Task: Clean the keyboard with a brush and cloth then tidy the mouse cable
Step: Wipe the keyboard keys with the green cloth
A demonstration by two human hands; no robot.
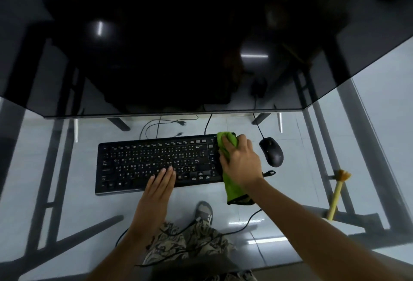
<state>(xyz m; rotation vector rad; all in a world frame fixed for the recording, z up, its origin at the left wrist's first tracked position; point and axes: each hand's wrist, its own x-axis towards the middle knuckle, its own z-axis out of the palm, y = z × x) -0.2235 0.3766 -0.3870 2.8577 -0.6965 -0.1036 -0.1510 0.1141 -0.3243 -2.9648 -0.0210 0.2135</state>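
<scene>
The keyboard (156,164) lies on the glass desk (290,191). The right hand (242,162) presses a green cloth (232,182) on its right end. The left hand (158,189) lies flat, holding it down. The brush (337,193) is set aside, so brushing seems done. The mouse (271,151) cable looks untidied.

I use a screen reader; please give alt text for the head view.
A right hand presses a green cloth on the right end of a black keyboard while the left hand rests flat on it; a mouse and brush lie right.
</scene>
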